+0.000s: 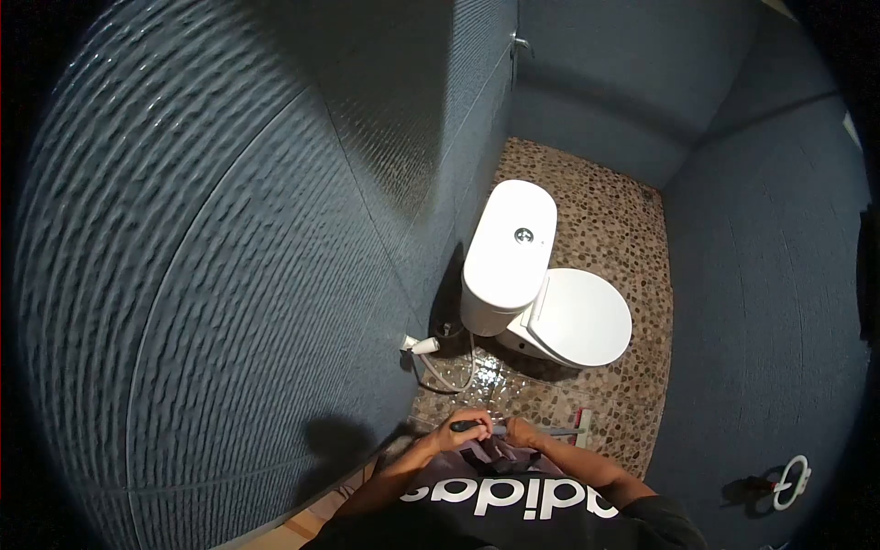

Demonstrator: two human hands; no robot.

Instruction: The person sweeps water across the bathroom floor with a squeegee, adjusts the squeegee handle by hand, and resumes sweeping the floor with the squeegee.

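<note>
A long-handled floor brush (557,431) lies across the front of my body, its handle grey with a black end. My left hand (463,429) is closed around the handle near that black end. Farther along the same handle, my right hand (522,433) is closed in a fist. The brush head (584,428), pale with red bristles, points to the right over the pebbled floor. Ahead of my hands stands a white toilet with its lid (587,319) down and its tank (511,243) on the left.
A white spray nozzle (423,346) hangs on the textured left wall (247,266), its hose (449,385) looping near the toilet. The pebbled floor (596,202) shines wet in front of the toilet. A white ring holder (790,483) sticks out from the right wall (761,348).
</note>
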